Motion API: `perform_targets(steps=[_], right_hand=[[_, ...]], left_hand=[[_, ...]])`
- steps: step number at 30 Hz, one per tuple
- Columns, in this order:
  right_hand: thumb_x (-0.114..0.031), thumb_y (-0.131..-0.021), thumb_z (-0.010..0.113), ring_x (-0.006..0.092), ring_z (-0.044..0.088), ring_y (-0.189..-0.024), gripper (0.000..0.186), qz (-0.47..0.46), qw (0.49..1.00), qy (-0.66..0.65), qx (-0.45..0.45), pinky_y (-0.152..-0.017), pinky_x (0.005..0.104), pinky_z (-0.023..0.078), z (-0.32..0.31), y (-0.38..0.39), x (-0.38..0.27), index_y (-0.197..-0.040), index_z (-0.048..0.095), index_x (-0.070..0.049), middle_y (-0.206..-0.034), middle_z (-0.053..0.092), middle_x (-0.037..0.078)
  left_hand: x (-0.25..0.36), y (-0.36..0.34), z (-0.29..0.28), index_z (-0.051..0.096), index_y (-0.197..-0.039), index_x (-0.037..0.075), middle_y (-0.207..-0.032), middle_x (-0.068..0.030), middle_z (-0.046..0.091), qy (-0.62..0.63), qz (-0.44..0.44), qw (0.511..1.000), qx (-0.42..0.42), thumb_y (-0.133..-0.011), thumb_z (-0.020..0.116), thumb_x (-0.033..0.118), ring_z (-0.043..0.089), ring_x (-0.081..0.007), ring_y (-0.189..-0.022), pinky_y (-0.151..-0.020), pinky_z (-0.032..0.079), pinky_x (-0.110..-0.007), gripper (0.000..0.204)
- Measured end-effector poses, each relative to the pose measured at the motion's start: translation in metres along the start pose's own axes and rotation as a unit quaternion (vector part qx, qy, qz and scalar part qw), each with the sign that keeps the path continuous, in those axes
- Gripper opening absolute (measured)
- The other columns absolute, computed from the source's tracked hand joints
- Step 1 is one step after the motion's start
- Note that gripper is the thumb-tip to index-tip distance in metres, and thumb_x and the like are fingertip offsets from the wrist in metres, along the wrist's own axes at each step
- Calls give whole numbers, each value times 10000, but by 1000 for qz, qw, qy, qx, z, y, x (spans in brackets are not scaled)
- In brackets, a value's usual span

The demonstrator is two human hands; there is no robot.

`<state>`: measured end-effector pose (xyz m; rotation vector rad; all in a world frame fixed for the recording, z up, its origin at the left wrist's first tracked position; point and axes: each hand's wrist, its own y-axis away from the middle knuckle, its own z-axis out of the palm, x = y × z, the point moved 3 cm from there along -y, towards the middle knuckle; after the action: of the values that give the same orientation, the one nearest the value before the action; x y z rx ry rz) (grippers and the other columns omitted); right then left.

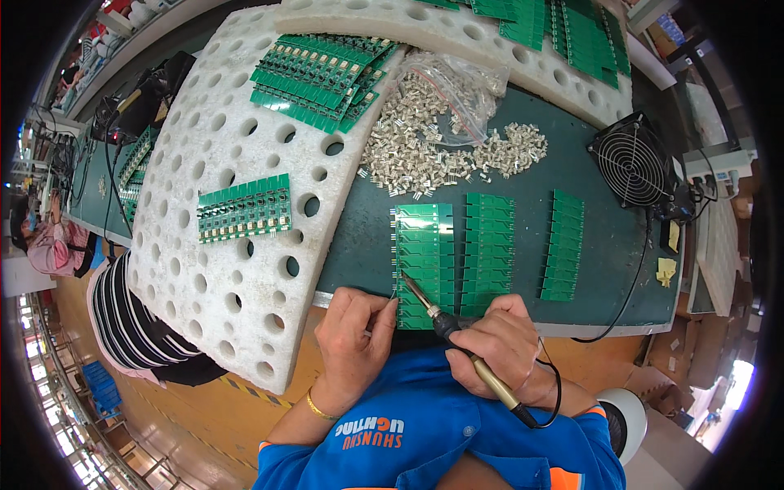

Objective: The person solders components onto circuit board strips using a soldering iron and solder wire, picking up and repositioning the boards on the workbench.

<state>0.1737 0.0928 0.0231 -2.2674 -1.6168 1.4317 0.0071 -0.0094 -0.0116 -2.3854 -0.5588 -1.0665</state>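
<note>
My right hand (500, 347) is closed around a soldering iron (486, 377). The iron's tip meets the left edge of a green circuit board panel (425, 261), where a row of small pins or connectors runs. My left hand (355, 331) is pinched at the panel's lower left corner; what its fingers hold is too small to make out. Two more green panels, a middle one (488, 253) and a right one (563, 245), lie to the right. Beyond the panels is a heap of small white connectors (416, 135), partly inside a clear plastic bag (474, 90).
A holed white foam sheet (184, 200) on the left carries one board panel (244, 209) and a stack of panels (318, 77). Another foam sheet (490, 49) with boards lies at the back. A black fan (633, 159) stands right, its cable crossing the bench (612, 269). A person in stripes (143, 314) is at left.
</note>
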Motion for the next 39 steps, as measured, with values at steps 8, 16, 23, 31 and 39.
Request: perform_targets(steps=[8,16,23,31,39], right_hand=[[-86,-686,822,180,581,-557,328,-2,1000,0,5,-647,336,417,0,0,-1,-964,651,-62,-688,631,34],[-114,-706,827,182,592,-564,318,2,1000,-1,-2,-645,337,417,0,3,-2,-966,654,-58,-692,631,37],[-170,-726,838,181,581,-553,324,-10,1000,13,-14,-641,334,416,-1,2,-5,-971,658,-59,-689,618,29],[-179,-723,844,175,567,-540,322,-12,1000,14,-16,-636,326,411,-1,3,-6,-960,662,-57,-680,606,24],[-172,-710,847,170,562,-534,332,-15,1000,17,-17,-632,321,411,-1,4,-7,-960,663,-55,-674,598,18]], left_hand=[[0,0,-1,656,-795,40,-746,-90,585,8,-7,1000,-4,-786,770,3,586,-219,-588,-501,460,-322,121],[2,-2,0,654,-791,40,-743,-90,586,5,-7,1000,-2,-781,774,3,591,-225,-598,-511,463,-328,126],[0,-1,0,655,-789,38,-746,-94,589,5,-4,1000,-7,-778,777,1,596,-228,-602,-512,464,-331,128],[1,-2,0,658,-792,36,-746,-93,587,11,-13,1000,-10,-780,777,2,591,-226,-600,-506,459,-327,124],[-1,-1,0,659,-796,37,-747,-93,586,4,-5,1000,-14,-785,776,9,586,-227,-597,-508,458,-328,121]])
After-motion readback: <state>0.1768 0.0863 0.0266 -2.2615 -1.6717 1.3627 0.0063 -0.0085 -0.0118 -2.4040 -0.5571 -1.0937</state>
